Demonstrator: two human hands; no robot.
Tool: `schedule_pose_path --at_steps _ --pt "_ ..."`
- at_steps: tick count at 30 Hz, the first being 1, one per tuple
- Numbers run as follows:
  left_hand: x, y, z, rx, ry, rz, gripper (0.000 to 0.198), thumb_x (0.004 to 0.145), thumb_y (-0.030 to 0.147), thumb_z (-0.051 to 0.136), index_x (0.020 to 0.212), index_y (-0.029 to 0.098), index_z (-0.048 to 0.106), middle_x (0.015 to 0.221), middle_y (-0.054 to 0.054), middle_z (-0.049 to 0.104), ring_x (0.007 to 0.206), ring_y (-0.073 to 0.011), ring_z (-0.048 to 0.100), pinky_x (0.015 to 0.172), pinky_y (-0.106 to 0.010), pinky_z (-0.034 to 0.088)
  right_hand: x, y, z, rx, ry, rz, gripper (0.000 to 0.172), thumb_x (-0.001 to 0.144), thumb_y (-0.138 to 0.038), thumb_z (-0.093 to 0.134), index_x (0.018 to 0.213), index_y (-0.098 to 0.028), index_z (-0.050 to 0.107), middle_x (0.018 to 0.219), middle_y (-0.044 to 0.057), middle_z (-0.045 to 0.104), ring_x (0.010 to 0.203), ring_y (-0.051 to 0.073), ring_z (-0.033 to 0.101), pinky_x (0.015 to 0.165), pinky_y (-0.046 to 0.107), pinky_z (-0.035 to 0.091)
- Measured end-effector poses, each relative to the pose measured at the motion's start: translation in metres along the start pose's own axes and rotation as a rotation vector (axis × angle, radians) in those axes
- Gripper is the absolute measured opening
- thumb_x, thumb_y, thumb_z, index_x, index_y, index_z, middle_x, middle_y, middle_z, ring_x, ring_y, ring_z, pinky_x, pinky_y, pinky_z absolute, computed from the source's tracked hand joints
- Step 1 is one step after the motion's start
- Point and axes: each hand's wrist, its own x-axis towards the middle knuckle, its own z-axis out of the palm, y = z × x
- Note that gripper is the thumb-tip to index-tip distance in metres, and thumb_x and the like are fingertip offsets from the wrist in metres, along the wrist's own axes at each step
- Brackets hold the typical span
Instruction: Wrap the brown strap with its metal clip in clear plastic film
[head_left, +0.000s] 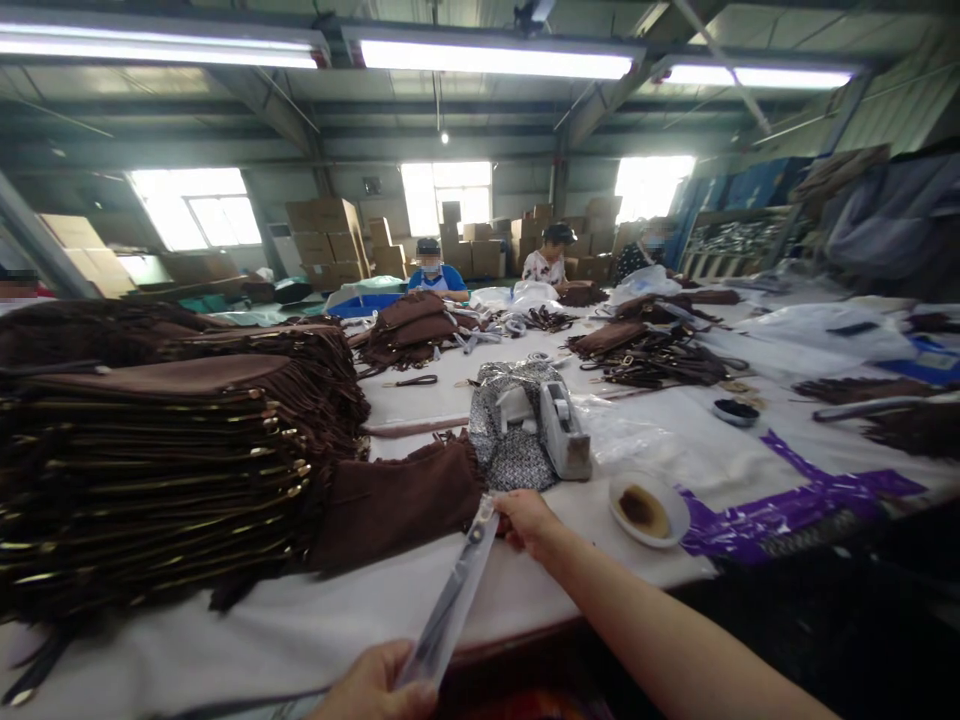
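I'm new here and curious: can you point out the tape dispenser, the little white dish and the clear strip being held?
tape dispenser (564,428), head view, on its grey side.
white dish (671,505), head view, on its right rim.
clear strip (454,600), head view, mid-length between both hands.

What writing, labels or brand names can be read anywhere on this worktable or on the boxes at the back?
None can be read.
The cardboard boxes at the back show no legible print at this distance.
The purple strip on the table may carry a pattern or print, too blurred to tell.
The clear plastic strip held between the left hand and right hand shows no lettering.
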Motion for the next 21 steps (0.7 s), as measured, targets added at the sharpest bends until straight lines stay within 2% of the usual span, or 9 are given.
schedule_pose_path --at_steps 3,5,7,9,10,15,18,21 --pt "0.005 0.024 -0.015 0.149 0.093 -0.035 0.046 0.061 0.049 0.077 0.09 0.017 0.063 0.061 0.003 0.057 0.054 -0.0128 0.048 0.049 -0.024 0.033 -0.001 0.0 0.0 -0.01 -0.002 -0.005 0.012 0.072 -0.018 0.056 0.061 -0.017 0.052 0.047 -0.001 0.056 0.034 0.008 0.045 0.028 0.016 0.019" --pt "0.016 0.04 -0.02 0.087 0.109 -0.093 0.051 0.063 0.055 0.074 0.095 0.017 0.059 0.066 0.001 0.062 0.055 -0.0147 0.054 0.05 -0.025 0.038 -0.002 0.0 0.001 -0.02 0.002 -0.019 0.013 0.073 -0.019 0.057 0.06 -0.017 0.052 0.044 -0.003 0.053 0.032 0.008 0.042 0.028 0.016 0.019" --pt "0.034 0.054 -0.018 -0.032 0.098 -0.123 0.057 0.065 0.066 0.067 0.094 0.018 0.057 0.081 -0.006 0.069 0.067 -0.0188 0.064 0.057 -0.028 0.045 -0.004 0.001 0.003 -0.027 0.006 -0.04 0.014 0.072 -0.02 0.057 0.06 -0.017 0.052 0.041 -0.004 0.049 0.031 0.007 0.04 0.028 0.016 0.018" --pt "0.055 0.062 -0.009 -0.135 0.093 -0.132 0.062 0.066 0.073 0.061 0.092 0.017 0.056 0.092 -0.011 0.071 0.074 -0.0212 0.068 0.062 -0.03 0.047 -0.005 0.002 0.003 -0.026 0.004 -0.064 0.015 0.073 -0.021 0.058 0.06 -0.016 0.052 0.041 -0.005 0.048 0.032 0.007 0.041 0.029 0.016 0.018" --pt "0.065 0.065 -0.002 -0.174 0.086 -0.145 0.064 0.066 0.076 0.059 0.092 0.017 0.056 0.09 -0.012 0.071 0.071 -0.0207 0.067 0.061 -0.029 0.047 -0.005 0.003 0.003 -0.022 0.0 -0.073 0.015 0.073 -0.022 0.058 0.06 -0.016 0.053 0.041 -0.005 0.049 0.032 0.007 0.041 0.029 0.016 0.019" --pt "0.098 0.065 0.03 -0.356 -0.047 -0.207 0.06 0.068 0.073 0.06 0.078 0.015 0.06 0.061 -0.002 0.06 0.045 -0.0099 0.051 0.045 -0.021 0.033 -0.004 0.006 0.0 -0.001 -0.05 -0.093 0.014 0.07 -0.025 0.059 0.061 -0.016 0.053 0.045 -0.004 0.053 0.034 0.008 0.044 0.031 0.017 0.025" --pt "0.102 0.064 0.041 -0.518 -0.099 -0.21 0.055 0.068 0.066 0.066 0.079 0.013 0.063 0.066 -0.003 0.062 0.051 -0.0115 0.056 0.05 -0.023 0.042 -0.002 0.007 -0.001 0.005 -0.059 -0.087 0.013 0.069 -0.024 0.059 0.06 -0.016 0.053 0.044 -0.003 0.053 0.033 0.008 0.044 0.03 0.018 0.025" --pt "0.106 0.063 0.048 -0.65 -0.02 -0.209 0.044 0.072 0.056 0.068 0.084 0.013 0.065 0.072 -0.005 0.067 0.059 -0.0158 0.062 0.057 -0.029 0.051 0.002 0.01 -0.002 0.003 -0.057 -0.085 0.013 0.069 -0.024 0.058 0.06 -0.016 0.053 0.043 -0.003 0.053 0.031 0.009 0.043 0.03 0.018 0.023"
